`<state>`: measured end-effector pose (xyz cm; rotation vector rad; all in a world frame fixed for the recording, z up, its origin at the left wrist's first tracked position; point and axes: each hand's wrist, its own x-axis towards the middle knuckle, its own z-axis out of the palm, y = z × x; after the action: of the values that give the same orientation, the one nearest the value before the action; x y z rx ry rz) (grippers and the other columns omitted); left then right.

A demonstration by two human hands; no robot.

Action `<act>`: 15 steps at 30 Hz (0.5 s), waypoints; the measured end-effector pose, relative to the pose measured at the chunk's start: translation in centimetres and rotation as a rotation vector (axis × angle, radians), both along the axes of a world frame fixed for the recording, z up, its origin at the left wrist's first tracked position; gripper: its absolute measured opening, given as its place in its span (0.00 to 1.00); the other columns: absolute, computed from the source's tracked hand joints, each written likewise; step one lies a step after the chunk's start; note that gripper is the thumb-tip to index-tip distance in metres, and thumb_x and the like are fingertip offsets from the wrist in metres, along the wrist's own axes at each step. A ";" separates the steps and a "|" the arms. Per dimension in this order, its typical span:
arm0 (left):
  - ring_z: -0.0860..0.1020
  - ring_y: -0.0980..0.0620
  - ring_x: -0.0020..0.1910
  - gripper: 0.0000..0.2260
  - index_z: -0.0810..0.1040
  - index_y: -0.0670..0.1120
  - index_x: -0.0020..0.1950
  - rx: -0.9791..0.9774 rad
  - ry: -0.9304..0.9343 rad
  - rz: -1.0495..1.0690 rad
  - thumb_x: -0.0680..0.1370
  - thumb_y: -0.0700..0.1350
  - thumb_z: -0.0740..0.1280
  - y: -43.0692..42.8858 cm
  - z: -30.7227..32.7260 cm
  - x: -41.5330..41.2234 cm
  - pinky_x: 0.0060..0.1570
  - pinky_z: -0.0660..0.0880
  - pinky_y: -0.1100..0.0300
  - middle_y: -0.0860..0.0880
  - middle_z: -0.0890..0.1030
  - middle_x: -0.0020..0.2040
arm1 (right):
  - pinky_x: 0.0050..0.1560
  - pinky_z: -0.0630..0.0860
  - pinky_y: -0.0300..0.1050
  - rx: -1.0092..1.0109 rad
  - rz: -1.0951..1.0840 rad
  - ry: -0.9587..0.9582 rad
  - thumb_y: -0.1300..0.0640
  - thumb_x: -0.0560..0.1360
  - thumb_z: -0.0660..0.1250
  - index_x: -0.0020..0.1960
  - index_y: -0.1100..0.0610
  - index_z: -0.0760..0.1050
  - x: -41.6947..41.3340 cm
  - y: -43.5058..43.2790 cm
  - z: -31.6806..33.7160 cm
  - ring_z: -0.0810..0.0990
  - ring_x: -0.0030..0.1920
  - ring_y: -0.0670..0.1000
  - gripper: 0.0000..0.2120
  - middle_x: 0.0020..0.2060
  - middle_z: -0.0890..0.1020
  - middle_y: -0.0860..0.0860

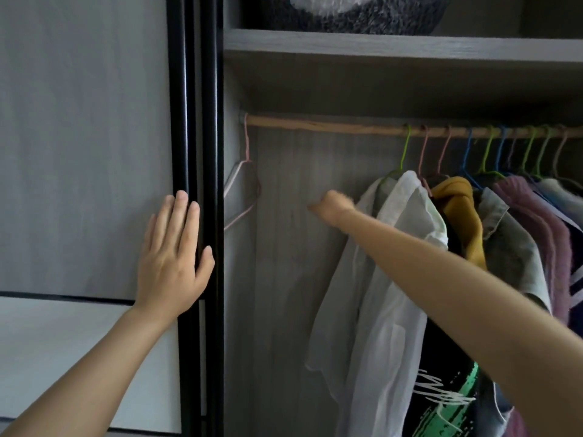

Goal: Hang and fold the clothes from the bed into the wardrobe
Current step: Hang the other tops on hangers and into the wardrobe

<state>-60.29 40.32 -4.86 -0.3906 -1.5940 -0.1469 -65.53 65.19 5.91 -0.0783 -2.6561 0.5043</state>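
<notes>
The wardrobe stands open in front of me. Its wooden rail [315,125] carries an empty pink hanger [249,184] at the far left and several clothes on coloured hangers at the right. The nearest of these is a white shirt [388,279]. My left hand [173,257] presses flat on the black edge of the sliding door [195,89], fingers straight. My right hand [331,206] reaches inside, blurred, with fingers curled just left of the white shirt's shoulder; nothing shows in it. The bed is out of view.
Behind the white shirt hang a mustard garment [460,209], a grey shirt, a purple sweater [536,222] and a black top with a green print [448,405]. A shelf [378,45] above the rail holds a fluffy grey item [347,11].
</notes>
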 end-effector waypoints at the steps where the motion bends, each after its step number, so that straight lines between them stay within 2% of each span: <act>1: 0.45 0.51 0.77 0.27 0.55 0.36 0.73 0.005 -0.010 -0.017 0.76 0.45 0.55 -0.1 -0.2 -0.2 0.74 0.47 0.53 0.35 0.62 0.72 | 0.50 0.69 0.45 -0.125 0.089 -0.049 0.45 0.79 0.59 0.65 0.65 0.71 -0.3 -1.8 -0.8 0.74 0.54 0.54 0.26 0.53 0.75 0.58; 3: 0.46 0.52 0.77 0.28 0.53 0.37 0.74 0.020 -0.021 -0.044 0.75 0.42 0.55 0.1 -0.6 -0.6 0.75 0.47 0.53 0.36 0.61 0.72 | 0.47 0.71 0.47 -0.465 0.260 -0.170 0.44 0.79 0.59 0.68 0.66 0.68 -0.4 -5.2 -1.9 0.75 0.50 0.56 0.28 0.50 0.76 0.59; 4: 0.47 0.51 0.77 0.29 0.53 0.38 0.74 0.021 -0.010 -0.048 0.74 0.41 0.55 -0.1 -0.7 -0.9 0.75 0.47 0.53 0.37 0.60 0.72 | 0.49 0.73 0.50 -0.650 0.325 -0.247 0.43 0.79 0.58 0.71 0.65 0.63 -0.5 -7.1 -2.2 0.76 0.52 0.59 0.30 0.54 0.75 0.59; 5: 0.47 0.51 0.77 0.29 0.54 0.38 0.74 0.017 -0.003 -0.049 0.73 0.40 0.55 -0.1 -0.7 -1.1 0.75 0.47 0.53 0.37 0.60 0.73 | 0.54 0.73 0.53 -0.805 0.370 -0.322 0.41 0.78 0.58 0.73 0.62 0.59 -0.6 -8.7 -2.4 0.74 0.58 0.61 0.32 0.61 0.72 0.59; 6: 0.48 0.51 0.77 0.29 0.54 0.37 0.74 0.013 0.004 -0.052 0.73 0.40 0.55 -0.2 -0.6 -1.1 0.75 0.48 0.53 0.37 0.60 0.73 | 0.59 0.72 0.57 -0.908 0.397 -0.396 0.38 0.77 0.58 0.75 0.58 0.56 -0.9 -10.1 -2.5 0.71 0.64 0.63 0.35 0.69 0.67 0.58; 7: 0.48 0.51 0.77 0.29 0.55 0.37 0.73 0.011 0.008 -0.053 0.72 0.39 0.55 -0.2 -0.5 -1.1 0.75 0.48 0.53 0.38 0.59 0.72 | 0.60 0.72 0.59 -0.974 0.414 -0.459 0.36 0.75 0.59 0.75 0.56 0.55 -1.1 -11.4 -2.6 0.69 0.66 0.65 0.37 0.72 0.62 0.57; 8: 0.48 0.51 0.77 0.29 0.56 0.37 0.73 0.015 0.010 -0.050 0.72 0.39 0.55 -0.3 -0.5 -1.2 0.75 0.48 0.53 0.38 0.59 0.72 | 0.59 0.73 0.58 -1.026 0.429 -0.508 0.34 0.74 0.59 0.74 0.55 0.57 -1.5 -12.6 -2.7 0.70 0.65 0.65 0.37 0.72 0.62 0.58; 10: 0.47 0.52 0.77 0.29 0.56 0.37 0.73 0.026 0.005 -0.050 0.71 0.39 0.55 -0.2 -0.5 -1.0 0.75 0.48 0.54 0.39 0.59 0.73 | 0.55 0.76 0.55 -1.125 0.462 -0.536 0.38 0.76 0.59 0.70 0.57 0.64 -2.1 -13.9 -2.8 0.73 0.63 0.63 0.31 0.68 0.69 0.60; 12: 0.47 0.53 0.77 0.30 0.55 0.39 0.73 0.032 -0.001 -0.051 0.70 0.39 0.55 -0.1 -0.5 -0.9 0.75 0.48 0.54 0.40 0.57 0.73 | 0.45 0.78 0.49 -1.198 0.475 -0.469 0.43 0.77 0.61 0.66 0.60 0.67 -2.5 -14.4 -2.7 0.77 0.58 0.61 0.25 0.61 0.74 0.60; 14: 0.46 0.53 0.77 0.31 0.53 0.42 0.74 0.032 -0.002 -0.057 0.70 0.39 0.55 -0.1 -0.5 -0.9 0.75 0.48 0.54 0.41 0.57 0.73 | 0.29 0.77 0.42 -1.270 0.481 -0.405 0.50 0.76 0.64 0.60 0.59 0.68 -2.9 -14.3 -2.4 0.79 0.43 0.57 0.17 0.50 0.75 0.58; 15: 0.46 0.53 0.77 0.32 0.52 0.42 0.74 0.030 -0.002 -0.060 0.70 0.39 0.55 -0.1 -0.4 -0.9 0.75 0.48 0.54 0.41 0.57 0.73 | 0.24 0.74 0.39 -1.290 0.466 -0.386 0.54 0.75 0.63 0.56 0.57 0.68 -3.0 -14.2 -2.1 0.76 0.37 0.54 0.11 0.46 0.74 0.56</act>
<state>-61.16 40.24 -5.28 -0.4157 -1.5813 -0.2172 -68.54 51.00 3.85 0.0761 -2.1659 2.4407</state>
